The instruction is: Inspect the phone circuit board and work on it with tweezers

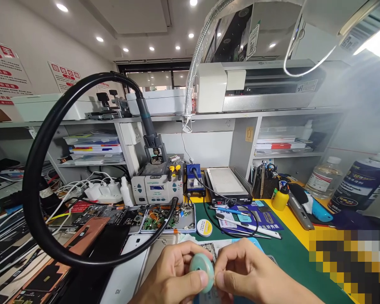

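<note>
At the bottom centre, my left hand (pixel 177 272) grips a small round pale-teal spool (pixel 202 270) between thumb and fingers, its flat side turned toward me. Right beside it, my right hand (pixel 245 270) is closed in a pinch at the spool's edge. What the pinched fingertips hold is too small to make out. Under both hands lies a phone circuit board (pixel 209 246) on a light blue holder or mat, mostly covered by the hands.
Beyond the hands stand a hot-air station (pixel 156 188) with a looping black hose (pixel 34 202), a soldering station (pixel 194 181) and a tray of boards (pixel 185 221). Phones (pixel 123 270) lie left. A round tin (pixel 204 228), brush (pixel 250 225) and yellow bottle (pixel 280 198) are on the right.
</note>
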`<state>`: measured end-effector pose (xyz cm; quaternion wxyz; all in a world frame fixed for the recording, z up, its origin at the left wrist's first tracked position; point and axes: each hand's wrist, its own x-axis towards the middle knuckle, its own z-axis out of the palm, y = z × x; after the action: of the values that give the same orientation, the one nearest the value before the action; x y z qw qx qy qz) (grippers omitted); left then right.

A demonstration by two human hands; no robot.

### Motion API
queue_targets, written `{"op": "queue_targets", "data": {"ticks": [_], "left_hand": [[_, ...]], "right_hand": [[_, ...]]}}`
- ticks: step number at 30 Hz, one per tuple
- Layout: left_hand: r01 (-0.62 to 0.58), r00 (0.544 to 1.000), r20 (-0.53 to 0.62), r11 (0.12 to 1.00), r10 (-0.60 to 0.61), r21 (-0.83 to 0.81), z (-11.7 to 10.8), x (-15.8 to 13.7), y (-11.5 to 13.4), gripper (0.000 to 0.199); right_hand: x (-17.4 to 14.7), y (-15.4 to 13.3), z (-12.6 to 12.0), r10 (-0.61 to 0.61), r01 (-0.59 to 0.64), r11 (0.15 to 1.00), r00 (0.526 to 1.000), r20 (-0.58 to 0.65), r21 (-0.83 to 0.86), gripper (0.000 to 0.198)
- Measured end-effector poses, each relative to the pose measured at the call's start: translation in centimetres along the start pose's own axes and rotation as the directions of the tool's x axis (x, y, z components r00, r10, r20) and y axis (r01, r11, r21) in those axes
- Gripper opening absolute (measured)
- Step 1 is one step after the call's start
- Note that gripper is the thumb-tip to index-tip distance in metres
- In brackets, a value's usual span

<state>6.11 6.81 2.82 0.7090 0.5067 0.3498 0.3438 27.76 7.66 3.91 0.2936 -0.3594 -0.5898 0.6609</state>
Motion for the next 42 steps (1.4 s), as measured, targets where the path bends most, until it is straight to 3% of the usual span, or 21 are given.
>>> {"op": "queue_targets", "data": {"ticks": [10, 23, 36, 39, 42], "left_hand": [[0.006, 1.000, -0.008, 1.000, -0.006, -0.004, 0.0, -0.1, 0.0, 0.052], [0.023, 1.000, -0.016, 1.000, -0.022, 0.016, -0.4, -0.1, -0.8, 0.069], [0.018, 0.999, -0.042, 0.999, -0.019, -0.026, 0.0, -0.1, -0.6, 0.059], [-0.025, 0.996, -0.084, 0.999, 0.022, -0.031, -0.2, -0.1, -0.2, 0.058], [-0.120, 0.974, -0.193, 0.992, 0.114, -0.022, -1.4, -0.4, 1.1, 0.054]], "right_hand": [[0.3, -0.1, -0.1, 0.002, -0.002, 1.000, 1.000, 0.028, 0.026, 0.019], [0.4, 0.1, -0.1, -0.006, 0.001, 0.997, 0.998, 0.060, 0.075, 0.029], [0.3, 0.2, -0.5, -0.013, 0.001, 0.994, 0.994, 0.108, 0.106, 0.031], [0.5, 0.0, -1.1, -0.042, 0.033, 0.993, 0.996, 0.073, 0.114, 0.032], [0.7, -0.3, -2.7, -0.111, 0.117, 0.986, 0.992, -0.058, 0.115, 0.030]]}}
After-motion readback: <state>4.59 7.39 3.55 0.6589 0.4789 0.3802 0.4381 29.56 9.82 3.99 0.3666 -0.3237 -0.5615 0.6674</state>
